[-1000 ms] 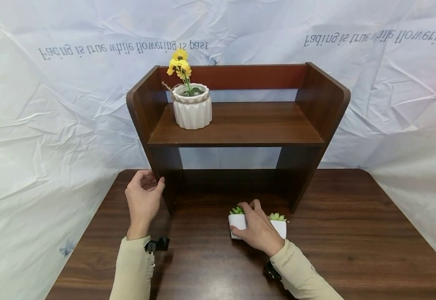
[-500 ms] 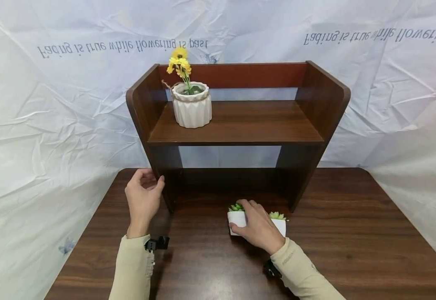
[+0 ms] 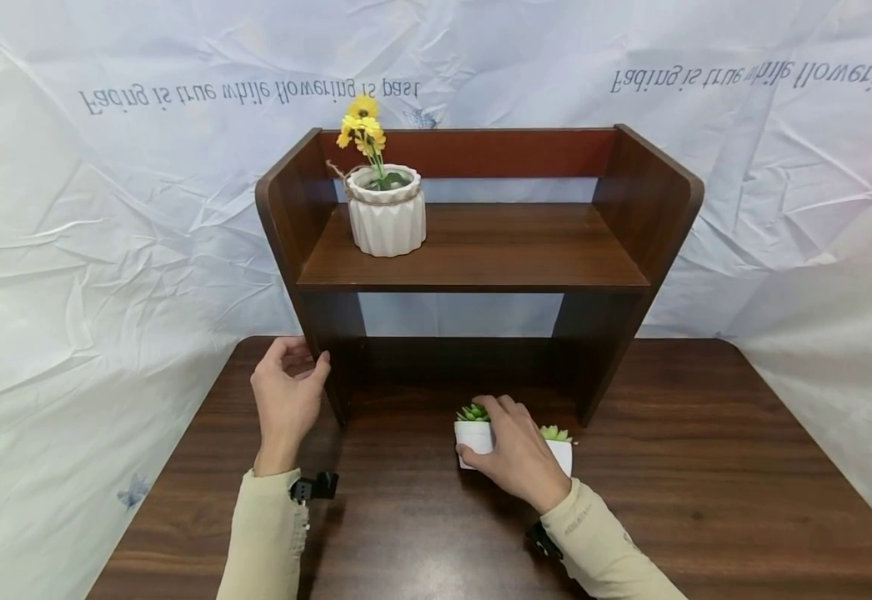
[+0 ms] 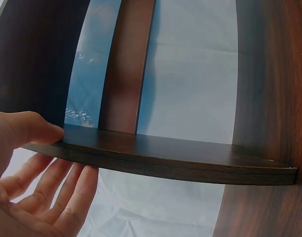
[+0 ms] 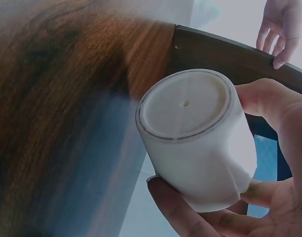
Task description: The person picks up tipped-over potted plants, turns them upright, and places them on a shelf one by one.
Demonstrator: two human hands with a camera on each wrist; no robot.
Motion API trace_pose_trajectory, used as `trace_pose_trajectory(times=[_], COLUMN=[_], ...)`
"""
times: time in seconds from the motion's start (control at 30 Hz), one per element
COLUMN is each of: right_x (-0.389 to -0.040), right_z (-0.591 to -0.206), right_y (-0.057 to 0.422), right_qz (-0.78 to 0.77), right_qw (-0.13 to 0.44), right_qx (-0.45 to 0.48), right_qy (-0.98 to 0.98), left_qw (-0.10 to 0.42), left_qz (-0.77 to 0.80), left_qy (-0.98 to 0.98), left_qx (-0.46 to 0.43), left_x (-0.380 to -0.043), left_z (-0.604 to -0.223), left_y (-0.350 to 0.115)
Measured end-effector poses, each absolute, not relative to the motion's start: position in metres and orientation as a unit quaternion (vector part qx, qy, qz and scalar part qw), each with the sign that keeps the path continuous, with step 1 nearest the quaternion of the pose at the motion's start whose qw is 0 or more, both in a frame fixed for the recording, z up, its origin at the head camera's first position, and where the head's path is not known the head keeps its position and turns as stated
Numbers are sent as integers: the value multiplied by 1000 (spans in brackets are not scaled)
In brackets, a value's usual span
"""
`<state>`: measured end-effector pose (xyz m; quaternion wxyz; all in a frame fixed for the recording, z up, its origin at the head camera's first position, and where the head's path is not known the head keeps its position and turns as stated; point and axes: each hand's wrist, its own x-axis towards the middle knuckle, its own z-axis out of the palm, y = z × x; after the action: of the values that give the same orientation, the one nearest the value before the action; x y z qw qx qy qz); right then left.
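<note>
"Holding what, the right grip (image 3: 518, 454)?"

"A white pot (image 3: 473, 435) with a green plant (image 3: 473, 413) in it. The thumb is on one side, the fingers curl round the other."

"Standing on the worktop (image 3: 706, 492)?"

"No, it's clear of it. The right wrist view shows the round base, with a small hole in the middle. Seen from the head, the pot is about midway between the worktop's left and right edges, in front of the shelf (image 3: 488, 246)."

"And that second pot (image 3: 562, 454)?"

"Also white, with a paler plant (image 3: 556, 433), just to the right of the right grip. The hand covers part of it, so I can't tell whether the two pots touch."

"What about the left grip (image 3: 286, 400)?"

"Clasping the edge of the shelf's left panel (image 3: 286, 212), thumb on the inner face, fingers on the outer."

"Where's the shelf, then?"

"Upright near the worktop's far edge, between the two rounded far corners. On its upper board, beside the left panel, is a ribbed pot (image 3: 387, 223) with twine (image 3: 376, 198) round its neck and yellow flowers (image 3: 363, 133)."

"Behind it?"

"White cloth (image 3: 106, 250) with flipped lettering (image 3: 248, 90)."
</note>
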<state>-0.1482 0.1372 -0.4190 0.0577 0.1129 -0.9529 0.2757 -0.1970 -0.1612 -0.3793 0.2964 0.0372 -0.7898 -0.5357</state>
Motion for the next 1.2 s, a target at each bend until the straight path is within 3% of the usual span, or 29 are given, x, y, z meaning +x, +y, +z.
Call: trace_pose_trajectory(times=[0.5, 1.2], right_x=[-150, -148], right_z=[-417, -405], right_y=[134, 134], right_qz=[248, 255], right_qw=[104, 124], right_qx=[128, 126], right_qy=[-955, -951], left_qw=[297, 298], left_qz=[-534, -535], left_qy=[-791, -790], left_qx=[38, 37], left_x=[-196, -197], left_z=[-378, -380], left_y=[-161, -161])
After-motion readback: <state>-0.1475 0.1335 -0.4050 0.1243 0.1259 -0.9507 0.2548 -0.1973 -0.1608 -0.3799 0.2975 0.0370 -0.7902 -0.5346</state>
